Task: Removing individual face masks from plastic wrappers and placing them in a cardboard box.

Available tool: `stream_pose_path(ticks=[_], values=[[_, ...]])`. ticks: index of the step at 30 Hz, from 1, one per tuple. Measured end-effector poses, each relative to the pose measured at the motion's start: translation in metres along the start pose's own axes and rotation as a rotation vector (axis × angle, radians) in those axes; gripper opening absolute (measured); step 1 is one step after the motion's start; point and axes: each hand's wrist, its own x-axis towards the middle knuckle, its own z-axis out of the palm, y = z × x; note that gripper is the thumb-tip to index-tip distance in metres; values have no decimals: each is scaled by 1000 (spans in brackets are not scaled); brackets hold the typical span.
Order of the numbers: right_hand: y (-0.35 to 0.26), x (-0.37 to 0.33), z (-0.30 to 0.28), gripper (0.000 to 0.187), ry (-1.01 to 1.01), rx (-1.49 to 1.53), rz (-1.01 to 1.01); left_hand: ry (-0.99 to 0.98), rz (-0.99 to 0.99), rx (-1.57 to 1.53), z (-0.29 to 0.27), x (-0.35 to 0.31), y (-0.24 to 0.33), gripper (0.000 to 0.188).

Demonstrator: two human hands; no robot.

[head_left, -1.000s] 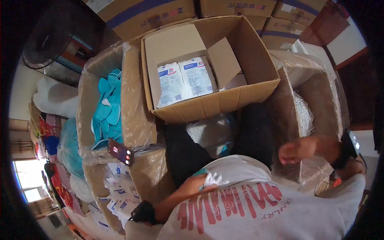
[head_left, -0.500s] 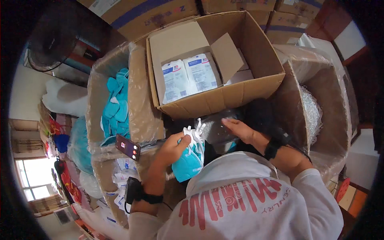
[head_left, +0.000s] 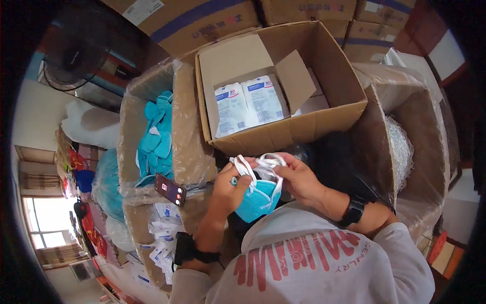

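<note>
Cartons (head_left: 217, 28) behind, teal mask (head_left: 257, 201) btwn L hand (head_left: 228, 188) & R hand (head_left: 299, 180), both prob. pinching straps (head_left: 264, 162)

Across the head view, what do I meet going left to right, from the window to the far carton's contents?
Bright window → phone → left hand → teal mask → right hand → white stringy bundle.

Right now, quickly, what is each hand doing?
Left hand: closed, holding the teal mask.
Right hand: closed, pinching the mask's white straps.
</note>
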Motion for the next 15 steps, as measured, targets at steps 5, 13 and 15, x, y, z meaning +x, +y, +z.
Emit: stream_pose_path(ticks=[5,13,15], values=[[-17,-17,-18,24,-5,169,-16,330,-12,-210,-1,-3,-9,43],[-55,-25,-53,53,-66,-1047,-495,100,-36,-109,-17,2,7,41],[-69,-25,-10,62,-351,-1276,-692,45,-3,-22,-12,7,17,36]])
